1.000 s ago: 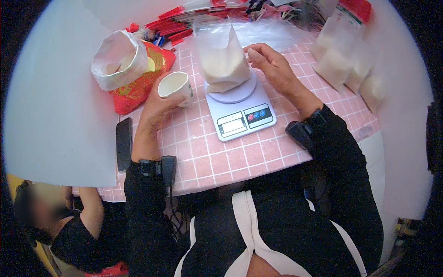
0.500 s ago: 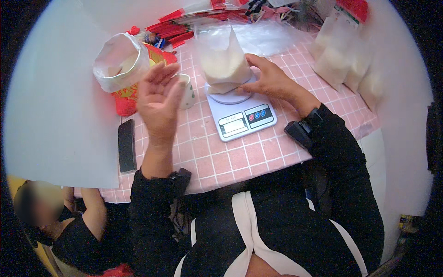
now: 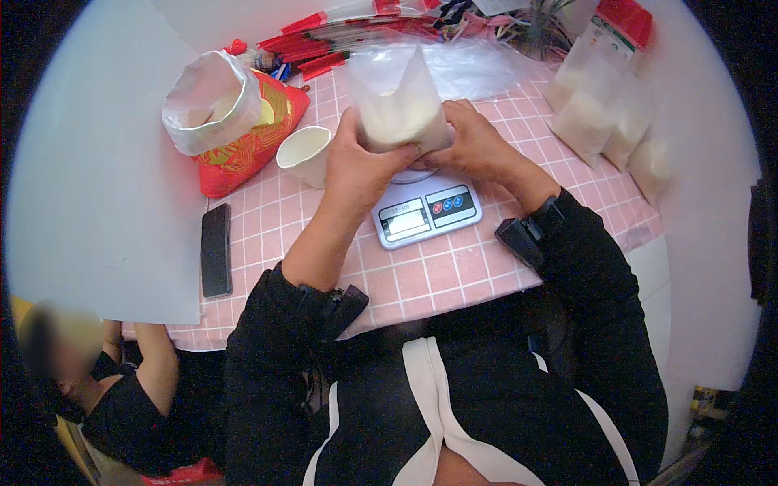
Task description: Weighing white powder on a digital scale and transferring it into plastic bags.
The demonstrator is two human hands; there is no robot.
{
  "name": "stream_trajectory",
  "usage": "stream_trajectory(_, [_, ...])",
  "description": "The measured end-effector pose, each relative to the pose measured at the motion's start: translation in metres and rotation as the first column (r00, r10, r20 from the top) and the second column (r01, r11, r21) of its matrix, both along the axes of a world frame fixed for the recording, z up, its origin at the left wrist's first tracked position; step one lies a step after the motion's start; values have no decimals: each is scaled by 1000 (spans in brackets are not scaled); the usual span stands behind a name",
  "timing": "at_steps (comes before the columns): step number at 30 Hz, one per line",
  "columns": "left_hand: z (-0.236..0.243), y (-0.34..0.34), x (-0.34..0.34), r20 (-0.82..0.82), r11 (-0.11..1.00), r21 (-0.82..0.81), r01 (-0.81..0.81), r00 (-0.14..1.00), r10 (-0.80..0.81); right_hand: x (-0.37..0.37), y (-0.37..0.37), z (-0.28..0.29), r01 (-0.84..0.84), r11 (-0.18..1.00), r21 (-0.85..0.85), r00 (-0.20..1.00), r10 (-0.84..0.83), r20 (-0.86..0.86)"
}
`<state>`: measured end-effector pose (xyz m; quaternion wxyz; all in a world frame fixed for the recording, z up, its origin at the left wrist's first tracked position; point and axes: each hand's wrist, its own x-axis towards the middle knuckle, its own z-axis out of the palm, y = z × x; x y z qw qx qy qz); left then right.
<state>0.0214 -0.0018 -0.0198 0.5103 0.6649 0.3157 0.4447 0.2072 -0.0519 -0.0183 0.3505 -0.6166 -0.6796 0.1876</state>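
Observation:
Both my hands grip a clear plastic bag [image 3: 403,117] partly filled with white grain that looks like rice. My left hand [image 3: 362,160] wraps its near left side, the thumb along the bottom. From the other side my right hand [image 3: 480,147] closes round it, some of its fingers hidden behind the bag. The bag stands with its mouth up, above the round plate of a white kitchen scale [image 3: 429,214]; whether it still touches the plate cannot be seen. Left of my left hand is a white paper cup [image 3: 303,160].
A red sack [image 3: 243,158] with a rolled-down white rim stands at the left, a black phone [image 3: 216,251] nearer. Several filled bags [image 3: 585,123] stand at the right. Flat plastic bags [image 3: 474,69] and red-ended packets [image 3: 312,49] lie at the back. Another person [image 3: 138,397] is at lower left.
My left hand has come from the air near the sack and cup, moving right to the bag, and now holds it together with my right hand. The cup is now in fuller view.

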Motion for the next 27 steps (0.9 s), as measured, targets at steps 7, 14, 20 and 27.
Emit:
stream_trajectory(7, [8, -14, -7, 201, 992, -100, 72, 978, -50, -8, -10, 8, -11, 986, 169, 995, 28, -98])
stream_trajectory(14, [11, -23, -17, 450, 956, -165, 244, 881, -147, -22, -19, 7, -119, 986, 115, 915, 154, -373])
stream_trajectory(20, [6, -23, -17, 516, 935, -192, 299, 841, -163, -27, -27, 6, -113, 991, 77, 856, 137, -499])
stream_trajectory(27, [-6, -18, -16, 727, 837, -242, 491, 663, -179, -36, -39, 6, -41, 973, 229, 827, 162, -539])
